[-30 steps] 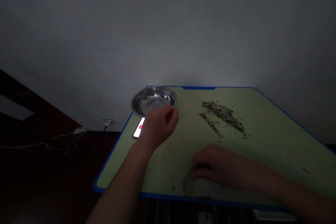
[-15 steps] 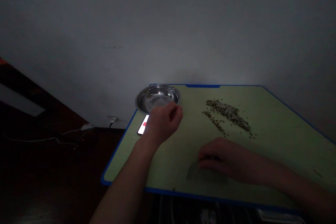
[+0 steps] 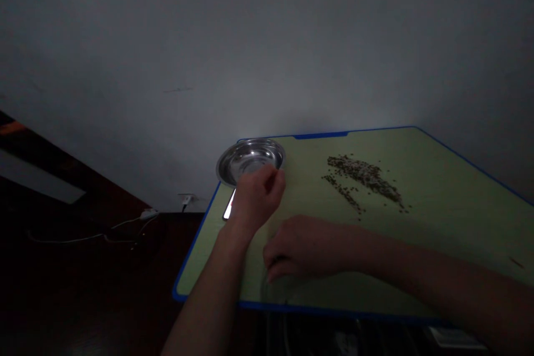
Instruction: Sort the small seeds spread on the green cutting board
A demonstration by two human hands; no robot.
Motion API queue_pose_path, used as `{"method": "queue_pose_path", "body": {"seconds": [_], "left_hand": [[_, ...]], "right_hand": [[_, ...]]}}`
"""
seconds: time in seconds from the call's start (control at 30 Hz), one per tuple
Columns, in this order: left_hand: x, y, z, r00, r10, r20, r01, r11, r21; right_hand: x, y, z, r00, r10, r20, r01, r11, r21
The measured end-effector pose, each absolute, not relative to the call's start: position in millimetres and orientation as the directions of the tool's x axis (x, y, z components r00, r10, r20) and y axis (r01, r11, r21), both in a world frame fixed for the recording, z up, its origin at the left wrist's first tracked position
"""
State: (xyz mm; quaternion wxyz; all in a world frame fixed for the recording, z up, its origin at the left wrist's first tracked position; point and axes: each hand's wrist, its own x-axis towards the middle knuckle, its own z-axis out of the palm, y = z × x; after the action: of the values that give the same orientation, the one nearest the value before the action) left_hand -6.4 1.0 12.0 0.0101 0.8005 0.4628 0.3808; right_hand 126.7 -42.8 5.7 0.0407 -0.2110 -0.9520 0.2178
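Note:
My left hand (image 3: 261, 194) is closed, thumb and fingers curled together, at the near right rim of a shiny metal bowl (image 3: 233, 164). What it pinches, if anything, is hidden. My right hand (image 3: 302, 247), fingers bent inward, is low over the green board (image 3: 442, 194) near its front edge. Below its fingertips shows a faint, see-through curved outline, too dim to name. Beyond my right hand lies a loose heap of small dark grains mixed with pale ones (image 3: 367, 175), with a thin strip of dark grains beside it.
A lit phone (image 3: 228, 208) lies partly behind my left wrist. The board has a blue rim and stands against a grey wall (image 3: 267, 55). A wall socket with a plug (image 3: 186, 200) and white cables (image 3: 83, 238) are at the left. A small brown sliver (image 3: 516, 262) lies at the right.
My right hand has moved left across the board, closer to my left forearm, and the faint outline has shifted with it. My left hand stays near the bowl. The view has tilted slightly.

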Motion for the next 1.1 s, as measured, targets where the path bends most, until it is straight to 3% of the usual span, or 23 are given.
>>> {"method": "queue_pose_path", "body": {"seconds": [0.2, 0.47, 0.7, 0.9, 1.0, 1.1], "left_hand": [[-5, 0, 13, 0.289, 0.741, 0.607, 0.731, -0.58, 0.359], [-6, 0, 13, 0.299, 0.759, 0.578, 0.726, -0.574, 0.379], [-6, 1, 14, 0.311, 0.785, 0.536, 0.733, -0.557, 0.391], [-8, 2, 14, 0.319, 0.834, 0.449, 0.765, -0.507, 0.398], [-8, 2, 13, 0.339, 0.857, 0.388, 0.787, -0.484, 0.382], [-7, 3, 11, 0.378, 0.861, 0.341, 0.789, -0.492, 0.369]], "right_hand": [[148, -49, 4, -0.894, 0.442, -0.067, 0.407, 0.741, -0.534], [178, -73, -5, -0.764, 0.635, -0.11, 0.57, 0.585, -0.577], [190, -91, -3, -0.697, 0.714, -0.068, 0.563, 0.485, -0.67], [243, -84, 4, -0.278, 0.959, 0.056, 0.665, 0.235, -0.709], [272, -95, -13, -0.031, 0.996, 0.083, 0.644, 0.083, -0.761], [284, -110, -35, 0.099, 0.994, 0.052, 0.608, -0.02, -0.793]]}}
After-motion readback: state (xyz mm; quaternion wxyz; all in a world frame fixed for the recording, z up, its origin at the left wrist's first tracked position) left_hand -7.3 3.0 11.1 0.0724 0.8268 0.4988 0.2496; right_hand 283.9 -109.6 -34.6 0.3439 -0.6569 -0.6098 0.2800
